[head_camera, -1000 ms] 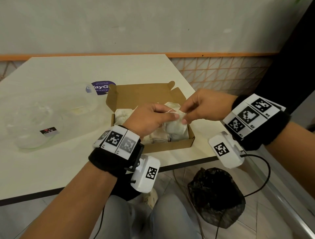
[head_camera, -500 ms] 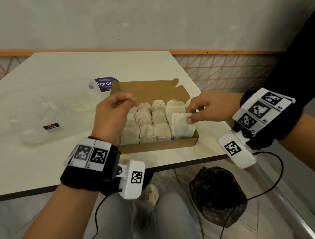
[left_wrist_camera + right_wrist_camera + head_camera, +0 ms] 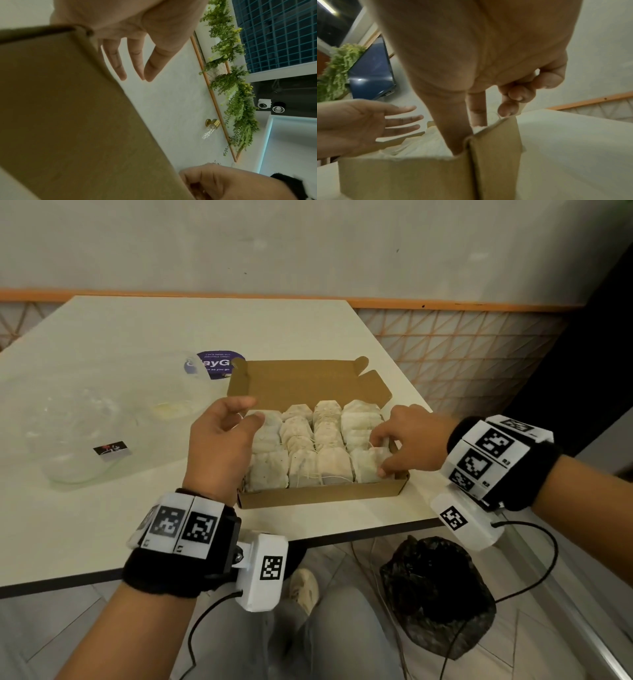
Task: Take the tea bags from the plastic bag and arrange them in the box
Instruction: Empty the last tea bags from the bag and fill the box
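Observation:
A brown cardboard box with its lid folded back sits near the table's front right edge, filled with rows of pale tea bags. My right hand reaches into the box's near right corner and pinches the front right tea bag between thumb and fingers; the right wrist view shows its thumb down inside the box wall. My left hand hovers over the box's left side with fingers relaxed and spread, holding nothing. The clear plastic bag lies crumpled on the table to the left.
A purple round sticker lies behind the box. The table ends just in front of the box; below it are my knees and a black bag on the floor. A wall runs behind the table.
A second ago both hands held one tea bag over the box. The left hand has let go and pulled back to the left; the right hand lowered the bag into the front right corner.

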